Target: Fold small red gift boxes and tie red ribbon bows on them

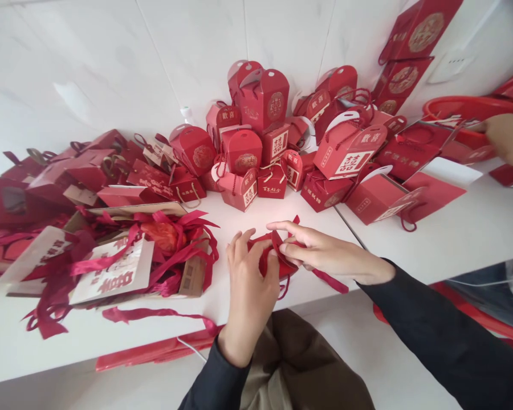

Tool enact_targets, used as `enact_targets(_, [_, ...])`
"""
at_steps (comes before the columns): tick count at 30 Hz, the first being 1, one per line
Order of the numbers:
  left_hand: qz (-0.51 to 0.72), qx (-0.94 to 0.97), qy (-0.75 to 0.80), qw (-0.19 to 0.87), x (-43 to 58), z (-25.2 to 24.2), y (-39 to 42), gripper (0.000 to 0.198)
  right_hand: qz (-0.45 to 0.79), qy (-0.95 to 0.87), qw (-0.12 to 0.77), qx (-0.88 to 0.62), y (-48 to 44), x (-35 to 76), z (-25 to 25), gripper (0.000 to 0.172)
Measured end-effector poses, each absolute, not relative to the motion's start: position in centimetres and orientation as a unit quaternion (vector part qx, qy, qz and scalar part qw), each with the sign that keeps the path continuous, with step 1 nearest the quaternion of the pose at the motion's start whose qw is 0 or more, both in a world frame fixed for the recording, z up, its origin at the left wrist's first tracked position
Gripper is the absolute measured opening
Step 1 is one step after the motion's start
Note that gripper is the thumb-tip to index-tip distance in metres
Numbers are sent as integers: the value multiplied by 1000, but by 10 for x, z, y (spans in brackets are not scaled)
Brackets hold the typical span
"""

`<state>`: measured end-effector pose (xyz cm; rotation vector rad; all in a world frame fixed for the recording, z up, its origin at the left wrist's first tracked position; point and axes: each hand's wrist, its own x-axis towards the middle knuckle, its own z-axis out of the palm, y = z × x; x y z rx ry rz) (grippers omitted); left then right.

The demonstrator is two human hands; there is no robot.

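Though the red box [285, 266] is partly hidden | left grip [250, 279]: half-curled, holding it | right grip [320, 249]: hold unclear

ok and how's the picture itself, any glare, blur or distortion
Head view: a glare patch marks the white wall; head view: the stacked boxes at upper right lean outward, probably lens distortion; head view: a co-worker's hand at far right looks blurred, the left hand and right hand clearer.

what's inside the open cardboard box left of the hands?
Crimson ribbons, plus a shiny orange-red item. A white printed panel covers part; what's beneath it, and the bottom of the cardboard box, can't be seen.
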<state>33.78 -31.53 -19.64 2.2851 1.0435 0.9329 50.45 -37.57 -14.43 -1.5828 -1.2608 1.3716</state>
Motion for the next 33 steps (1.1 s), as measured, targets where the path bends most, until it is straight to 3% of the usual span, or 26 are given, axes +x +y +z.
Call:
enact_targets(8, [363, 796, 379, 300, 340, -199, -313, 13, 494, -539, 295, -616, -369, 508, -142, 49])
enact_targets(11, [395, 782, 375, 303, 337, -193, -313, 11, 418, -555, 305, -651, -370, 505, -144, 51])
enact_targets(15, [430, 773, 368, 288, 329, -180, -315, 9, 262, -604, 373, -654, -369, 497, -144, 38])
enact_targets(18, [449, 770, 362, 272, 323, -174, -317, 9, 280, -640, 377, -608, -364, 491, -140, 24])
enact_targets(20, [448, 772, 367, 262, 319, -176, -319, 8, 303, -641, 371, -600, -361, 489, -137, 24])
enact_targets(21, [439, 776, 374, 254, 318, -179, -320, 10, 306, -637, 369, -604, -360, 488, -137, 25])
enact_targets(25, [395, 789, 408, 233, 313, -197, -325, 49, 264, -651, 342, -625, -359, 488, -148, 21])
enact_targets(33, [415, 713, 442, 352, 308, -202, -330, 40, 203, -698, 269, -632, -355, 482, -159, 22])
